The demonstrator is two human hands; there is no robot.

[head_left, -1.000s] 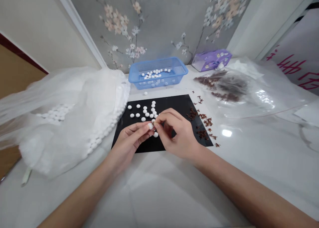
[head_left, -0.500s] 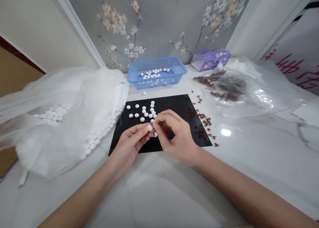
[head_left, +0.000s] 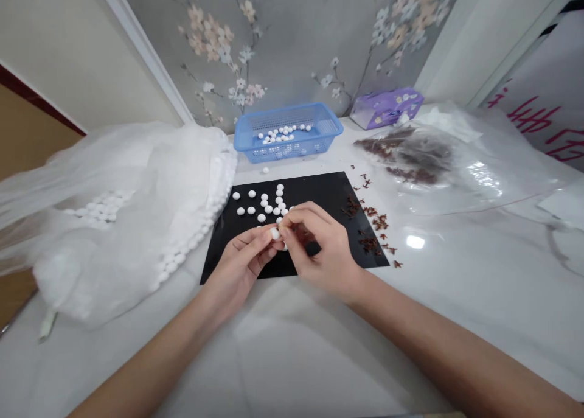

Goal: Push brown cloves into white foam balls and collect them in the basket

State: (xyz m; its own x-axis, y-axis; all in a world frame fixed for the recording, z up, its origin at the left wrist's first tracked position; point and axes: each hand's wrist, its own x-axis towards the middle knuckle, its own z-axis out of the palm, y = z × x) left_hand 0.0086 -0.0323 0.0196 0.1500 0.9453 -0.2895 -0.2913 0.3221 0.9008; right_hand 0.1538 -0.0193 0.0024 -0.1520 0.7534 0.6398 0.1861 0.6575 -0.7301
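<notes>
The left hand [head_left: 237,257] and right hand [head_left: 322,247] meet in narrow grips on a white bead [head_left: 275,233], pinched between their fingertips above the lower part of a black mat [head_left: 319,190]. More beads [head_left: 264,204] lie scattered at twelve o'clock, just beyond the fingers. Dark red spice pieces [head_left: 371,223] line the mat's right edge at two o'clock. A blue plastic basket [head_left: 288,115] sits past its top edge, and open worktop [head_left: 292,357] spreads at six o'clock.

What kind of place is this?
It looks like an indoor craft table, maybe at home: a black mat holds white round pieces, a blue plastic basket has more, and flowery wallpaper is behind.
</notes>
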